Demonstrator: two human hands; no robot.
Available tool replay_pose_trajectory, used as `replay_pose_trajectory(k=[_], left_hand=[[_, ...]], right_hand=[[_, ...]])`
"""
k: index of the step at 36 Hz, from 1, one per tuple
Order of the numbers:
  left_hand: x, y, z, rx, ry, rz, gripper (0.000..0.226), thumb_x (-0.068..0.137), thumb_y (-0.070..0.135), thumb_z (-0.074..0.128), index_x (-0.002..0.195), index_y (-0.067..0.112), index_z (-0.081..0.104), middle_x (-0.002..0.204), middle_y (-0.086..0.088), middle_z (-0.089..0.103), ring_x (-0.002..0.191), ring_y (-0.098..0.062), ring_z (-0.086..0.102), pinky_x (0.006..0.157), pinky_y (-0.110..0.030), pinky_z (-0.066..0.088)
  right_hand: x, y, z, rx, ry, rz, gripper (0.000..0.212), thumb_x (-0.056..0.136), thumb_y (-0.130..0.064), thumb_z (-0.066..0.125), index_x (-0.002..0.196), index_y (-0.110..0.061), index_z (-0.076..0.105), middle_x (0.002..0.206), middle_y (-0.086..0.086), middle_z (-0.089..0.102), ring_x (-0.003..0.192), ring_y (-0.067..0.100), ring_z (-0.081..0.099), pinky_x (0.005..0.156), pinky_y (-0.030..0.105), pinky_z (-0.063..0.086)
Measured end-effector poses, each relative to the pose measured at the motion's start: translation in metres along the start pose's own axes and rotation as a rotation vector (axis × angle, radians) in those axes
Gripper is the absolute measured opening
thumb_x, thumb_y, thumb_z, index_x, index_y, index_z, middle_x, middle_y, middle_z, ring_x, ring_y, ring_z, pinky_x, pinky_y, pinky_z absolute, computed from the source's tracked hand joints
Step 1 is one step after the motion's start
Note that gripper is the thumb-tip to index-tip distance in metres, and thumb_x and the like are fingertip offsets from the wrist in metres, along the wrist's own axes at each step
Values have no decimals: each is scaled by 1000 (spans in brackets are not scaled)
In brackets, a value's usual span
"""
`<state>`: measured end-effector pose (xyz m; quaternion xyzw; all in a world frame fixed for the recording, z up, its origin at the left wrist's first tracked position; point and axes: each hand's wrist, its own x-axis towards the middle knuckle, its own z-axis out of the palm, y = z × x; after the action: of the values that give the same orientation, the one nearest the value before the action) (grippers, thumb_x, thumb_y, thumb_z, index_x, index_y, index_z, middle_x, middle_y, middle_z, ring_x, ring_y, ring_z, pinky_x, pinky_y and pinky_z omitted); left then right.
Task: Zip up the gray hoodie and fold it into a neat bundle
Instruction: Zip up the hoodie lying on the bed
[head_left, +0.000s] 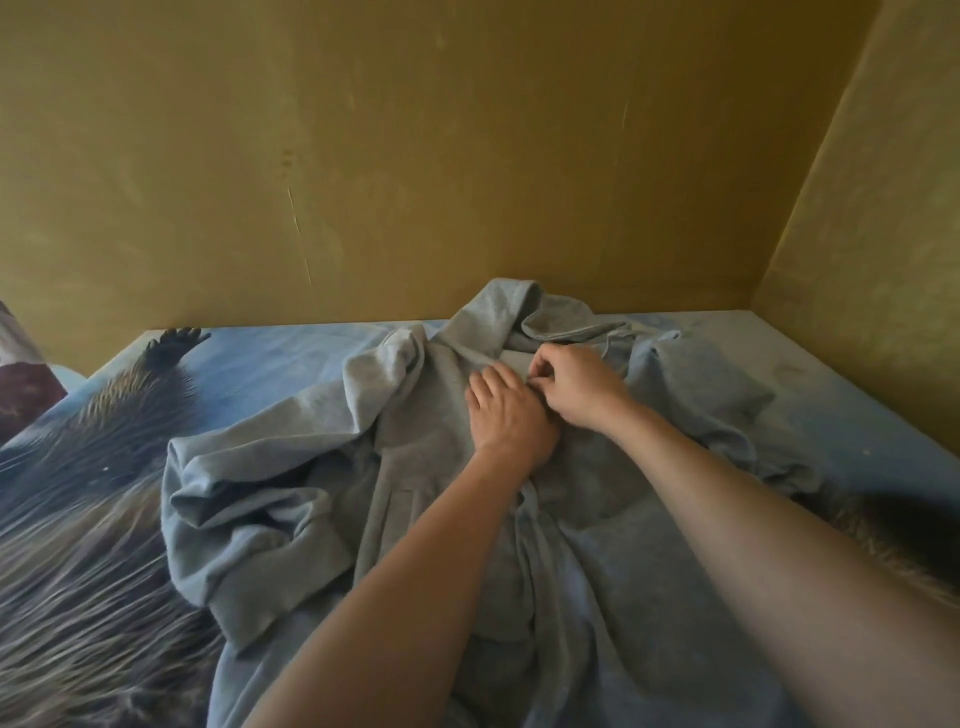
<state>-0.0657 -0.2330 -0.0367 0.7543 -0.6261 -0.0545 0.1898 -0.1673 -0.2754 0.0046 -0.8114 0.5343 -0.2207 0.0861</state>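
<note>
The gray hoodie (415, 467) lies front-up and rumpled on the bed, hood at the far end against the wall, its left sleeve bunched at the left. My left hand (506, 415) presses flat on the chest, fingers spread, just below the collar. My right hand (576, 384) is right beside it, fingertips pinched on something small at the top of the front seam, near the collar. The zipper pull itself is hidden under the fingers. A drawstring trails from the hood past the right hand.
The bed carries a blue sheet (831, 384) printed with a large dark furry animal (93, 493). Yellow-brown walls (467, 156) close in at the back and right. A pillow corner (21, 379) shows at far left.
</note>
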Motion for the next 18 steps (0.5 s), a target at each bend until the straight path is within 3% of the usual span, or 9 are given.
replay_pose_trajectory(k=[3, 7, 11, 18], left_hand=[[4, -4, 10, -26, -55, -17, 101, 98, 58, 42, 159, -5, -7, 169, -25, 1, 158, -38, -5, 128, -49, -1], [-2, -19, 25, -4, -115, -62, 117, 92, 82, 29, 159, -6, -9, 169, -26, -5, 158, -36, -7, 128, -48, -5], [-4, -24, 30, 55, -134, -65, 119, 90, 86, 19, 158, -7, -11, 169, -27, -9, 158, -36, -10, 127, -48, -8], [-4, -23, 31, 121, -155, -91, 124, 86, 89, 17, 157, -8, -15, 167, -28, -14, 157, -38, -14, 127, -50, -9]], right_hand=[[2, 3, 3, -25, -39, -11, 10, 95, -30, 69, 87, -32, 62, 91, -8, 69, 87, 18, 66, 78, 41, 57], [2, 8, 7, -56, -85, -16, 5, 98, -31, 66, 93, -29, 65, 91, -8, 67, 85, 16, 66, 73, 37, 54], [2, 11, 12, -134, -93, -70, 6, 99, -35, 62, 95, -31, 61, 102, -5, 68, 94, 18, 63, 75, 38, 52], [11, 10, 15, -281, -53, -202, 8, 105, -26, 52, 104, -18, 55, 110, 3, 67, 99, 27, 65, 74, 40, 48]])
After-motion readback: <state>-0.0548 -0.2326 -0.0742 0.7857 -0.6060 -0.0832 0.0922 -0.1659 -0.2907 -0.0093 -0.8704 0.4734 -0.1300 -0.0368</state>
